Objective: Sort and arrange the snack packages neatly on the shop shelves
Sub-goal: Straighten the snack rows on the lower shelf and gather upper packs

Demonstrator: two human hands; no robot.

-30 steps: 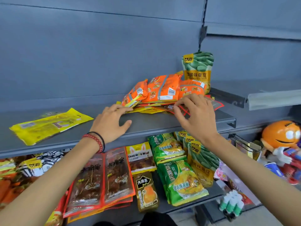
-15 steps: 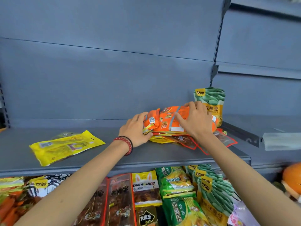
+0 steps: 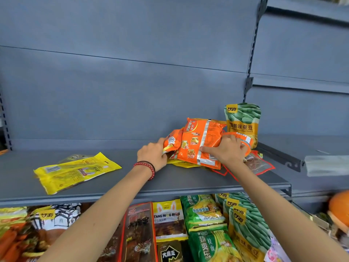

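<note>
Orange noodle packets [image 3: 200, 142] lie bunched at the right end of the grey upper shelf [image 3: 132, 178], the front one tipped on edge as the left hand [image 3: 153, 155] grips their left end and the right hand [image 3: 228, 150] pinches the right, apparently squaring them beside the upright broad-bean pouch [image 3: 242, 121].

**Upper shelf [image 3: 188, 178] — snack packages unsorted**

Orange packets [image 3: 200, 142] bunched, tilted up over flat red-edged packets [image 3: 259, 164]. Green bean pouch [image 3: 242, 121] upright just behind. Yellow packet [image 3: 75, 172] lies flat, well apart leftward — askew.
</note>
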